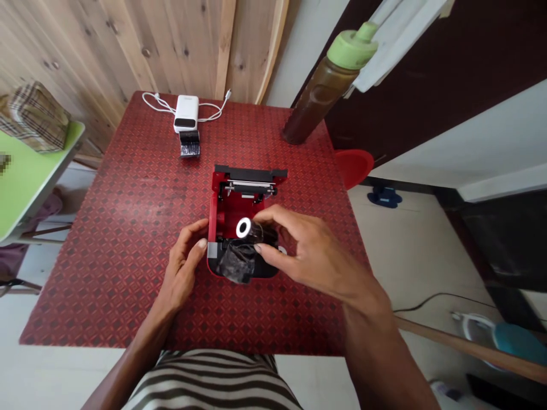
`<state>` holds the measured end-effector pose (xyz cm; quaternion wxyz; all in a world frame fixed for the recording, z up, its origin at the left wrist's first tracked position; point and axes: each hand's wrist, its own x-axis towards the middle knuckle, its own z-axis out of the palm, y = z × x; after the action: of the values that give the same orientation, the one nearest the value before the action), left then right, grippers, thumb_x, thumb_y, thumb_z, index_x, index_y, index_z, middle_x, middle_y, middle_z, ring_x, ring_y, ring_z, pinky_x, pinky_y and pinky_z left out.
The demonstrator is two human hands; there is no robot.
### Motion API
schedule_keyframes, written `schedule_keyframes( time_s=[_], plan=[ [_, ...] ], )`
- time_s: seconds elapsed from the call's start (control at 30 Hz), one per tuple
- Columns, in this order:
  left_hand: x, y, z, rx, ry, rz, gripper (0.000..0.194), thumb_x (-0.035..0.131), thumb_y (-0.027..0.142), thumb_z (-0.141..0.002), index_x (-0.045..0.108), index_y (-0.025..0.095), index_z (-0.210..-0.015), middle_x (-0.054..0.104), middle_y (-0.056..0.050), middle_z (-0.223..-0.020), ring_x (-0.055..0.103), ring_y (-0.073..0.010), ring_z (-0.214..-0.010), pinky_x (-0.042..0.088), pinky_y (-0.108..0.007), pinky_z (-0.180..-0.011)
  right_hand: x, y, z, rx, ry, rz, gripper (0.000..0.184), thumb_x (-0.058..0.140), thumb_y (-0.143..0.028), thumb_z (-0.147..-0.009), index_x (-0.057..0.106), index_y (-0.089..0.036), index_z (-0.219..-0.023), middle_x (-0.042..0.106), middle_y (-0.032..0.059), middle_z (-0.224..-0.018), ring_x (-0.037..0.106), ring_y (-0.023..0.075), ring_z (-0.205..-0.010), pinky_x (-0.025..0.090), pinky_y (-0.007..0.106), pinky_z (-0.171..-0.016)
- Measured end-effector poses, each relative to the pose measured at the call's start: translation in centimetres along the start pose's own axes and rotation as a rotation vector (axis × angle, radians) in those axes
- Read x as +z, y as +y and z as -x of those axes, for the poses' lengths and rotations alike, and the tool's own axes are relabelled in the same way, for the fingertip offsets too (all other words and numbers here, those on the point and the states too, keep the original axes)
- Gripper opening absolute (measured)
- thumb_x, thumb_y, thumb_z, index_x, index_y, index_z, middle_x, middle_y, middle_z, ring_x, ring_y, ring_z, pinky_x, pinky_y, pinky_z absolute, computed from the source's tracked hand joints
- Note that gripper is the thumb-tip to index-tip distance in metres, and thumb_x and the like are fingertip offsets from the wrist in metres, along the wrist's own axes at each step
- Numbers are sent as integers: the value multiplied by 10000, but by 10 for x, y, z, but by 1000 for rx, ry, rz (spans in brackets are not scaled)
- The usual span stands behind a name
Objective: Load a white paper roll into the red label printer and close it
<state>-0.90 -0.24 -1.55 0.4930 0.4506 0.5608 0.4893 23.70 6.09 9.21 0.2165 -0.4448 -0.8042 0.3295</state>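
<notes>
A small red and black printer (212, 219) stands on the table with its lid raised, showing a roller under the lid and a red inner bay. My right hand (307, 245) pinches a roll of black ribbon (258, 232) between thumb and fingers, its white ring-shaped core end facing left. The roll is over the front of the bay, and a loose crinkled black piece (238, 262) hangs from it across the printer's front. My left hand (184, 259) grips the printer's left side, thumb by the front corner. The right hand hides the roll's far end.
On the red patterned table (128, 245), a white power bank (187, 111) with a cable lies at the back, a small black roll (189, 143) before it. A tall green-capped bottle (318, 94) stands back right. A green table (25, 171) holds a plaid bag (40, 117) at left.
</notes>
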Motion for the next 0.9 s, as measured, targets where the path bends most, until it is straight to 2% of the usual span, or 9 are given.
schedule_keyframes(
  time_s=[0.07,0.17,0.43,0.7,0.9],
  plan=[
    [0,1,0,1,-3,3,530,675,616,-1069,744,252,-1449,765,-127,-1510,700,-381,-1424,512,-584,-1243,10,-1,-10,-29,32,142,184,684,-122,-952,707,-251,-1082,815,56,-1134,741,256,-1045,611,431,-969],
    [0,3,1,-11,-14,16,521,670,608,-1080,740,253,-1454,774,-126,-1492,721,-365,-1392,541,-570,-1216,20,-3,-16,-2,10,285,161,677,-102,-983,720,-233,-1066,802,90,-1148,720,304,-1133,594,475,-1024],
    [-1,7,2,-4,-40,23,476,658,584,-1098,733,275,-1452,767,-109,-1505,726,-348,-1389,563,-550,-1205,36,-6,-31,42,-52,515,147,692,-93,-1014,763,-202,-1083,840,121,-1154,743,335,-1124,530,481,-1024],
    [0,7,2,-7,-30,38,460,671,574,-1092,743,279,-1438,784,-102,-1476,744,-341,-1358,582,-541,-1180,38,-11,-32,80,-40,561,151,698,-98,-1024,783,-216,-1064,877,117,-1166,744,335,-1112,419,449,-906],
    [0,5,2,-4,-32,38,471,672,579,-1093,735,274,-1446,789,-103,-1469,758,-338,-1337,593,-540,-1163,45,-2,-40,121,-92,570,189,692,-91,-1019,827,-222,-1031,873,129,-1098,737,347,-1176,408,462,-933]
  ],
)
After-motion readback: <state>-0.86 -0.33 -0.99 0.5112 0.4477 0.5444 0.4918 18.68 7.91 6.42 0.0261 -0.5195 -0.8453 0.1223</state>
